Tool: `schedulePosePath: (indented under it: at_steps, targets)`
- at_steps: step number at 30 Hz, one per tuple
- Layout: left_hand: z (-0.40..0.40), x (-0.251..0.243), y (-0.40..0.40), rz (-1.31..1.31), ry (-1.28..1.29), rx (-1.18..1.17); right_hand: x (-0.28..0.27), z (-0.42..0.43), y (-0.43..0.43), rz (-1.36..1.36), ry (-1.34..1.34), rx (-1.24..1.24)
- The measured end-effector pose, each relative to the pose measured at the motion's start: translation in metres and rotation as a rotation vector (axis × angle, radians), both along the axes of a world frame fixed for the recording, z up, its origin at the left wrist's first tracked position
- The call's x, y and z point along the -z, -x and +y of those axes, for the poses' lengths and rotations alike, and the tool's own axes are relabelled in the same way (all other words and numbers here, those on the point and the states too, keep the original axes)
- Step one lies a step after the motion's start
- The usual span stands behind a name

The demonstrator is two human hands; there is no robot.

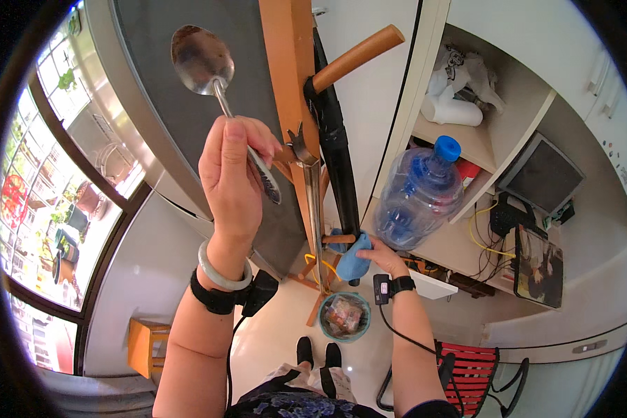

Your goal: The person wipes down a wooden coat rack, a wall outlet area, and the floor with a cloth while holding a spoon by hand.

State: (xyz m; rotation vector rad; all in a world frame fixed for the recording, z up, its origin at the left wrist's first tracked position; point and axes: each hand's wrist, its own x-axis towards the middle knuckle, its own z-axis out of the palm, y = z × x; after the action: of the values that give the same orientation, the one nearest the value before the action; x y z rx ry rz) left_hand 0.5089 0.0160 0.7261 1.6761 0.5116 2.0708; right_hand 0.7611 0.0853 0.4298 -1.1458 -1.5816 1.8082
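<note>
My left hand (233, 167) holds a large metal spoon (202, 61) by its handle, bowl upward, in front of a dark grey panel. Lower and to the right, my right hand (384, 256) grips a light blue cloth (354, 261) against the lower part of a black folded umbrella or covered pole (339, 151). That black item hangs along a wooden coat rack (287, 62) with round pegs, beside a shiny metal rod (313, 209). Part of the cloth lies behind the rack's lower peg. What the fingertips under the cloth do is hidden.
A large clear water bottle with a blue cap (418, 193) stands right of the rack by open shelves. A lined waste bin (344, 316) is on the floor near my feet. A red slatted chair (467, 376) is lower right, a wooden stool (145, 347) lower left.
</note>
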Motion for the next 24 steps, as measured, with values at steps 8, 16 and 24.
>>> schedulePosePath:
  at_steps: [8, 16, 24]
  targets:
    - [-0.004, -0.005, -0.006, 0.018, 0.071, -0.133, -0.026, 0.0, 0.015, 0.213, -0.254, 0.011]
    - [-0.005, -0.004, -0.007, -0.046, 0.032, -0.124, 0.002, -0.001, 0.05, -0.219, -0.576, 0.245]
    - [-0.004, -0.005, -0.007, -0.033, 0.043, -0.117, 0.035, -0.012, 0.05, -0.09, -0.519, 0.29]
